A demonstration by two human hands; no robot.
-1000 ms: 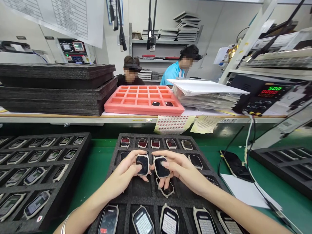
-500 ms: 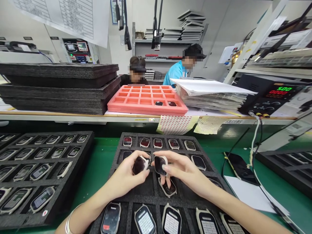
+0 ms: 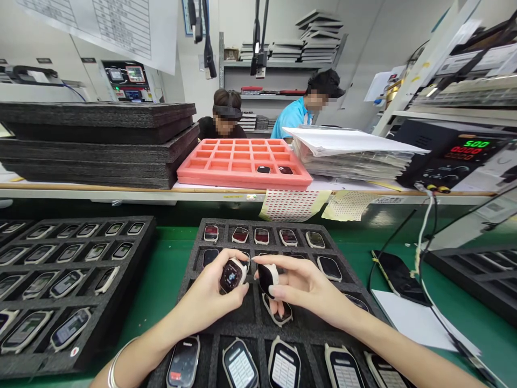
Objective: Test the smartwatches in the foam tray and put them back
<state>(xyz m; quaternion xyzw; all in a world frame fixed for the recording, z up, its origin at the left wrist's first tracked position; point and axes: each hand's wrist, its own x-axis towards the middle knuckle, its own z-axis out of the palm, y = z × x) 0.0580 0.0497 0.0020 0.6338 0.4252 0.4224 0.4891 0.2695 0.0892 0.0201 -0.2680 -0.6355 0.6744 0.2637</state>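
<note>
My left hand (image 3: 214,285) is closed around a smartwatch body (image 3: 233,276) without a strap, its screen lit with a small icon. Close beside it, my right hand (image 3: 302,285) grips a second smartwatch body (image 3: 266,280) by its edges; that screen is dark and turned to the left. Both are held above a black foam tray (image 3: 238,302) with square compartments. One more watch (image 3: 278,311) lies tilted in a compartment under my right fingers, partly covered by them. In the tray's near row, several watches (image 3: 285,364) show lit white screens.
Another foam tray of watches (image 3: 68,285) lies to the left. On the shelf ahead stand stacked black foam trays (image 3: 97,145), a pink foam tray (image 3: 242,178) and a power supply (image 3: 448,156). A phone (image 3: 399,275), paper and cables lie at right. Two people work behind.
The screen of the watch in my left hand has lit up with an icon. The watch in my right hand has turned, showing more of its pale side.
</note>
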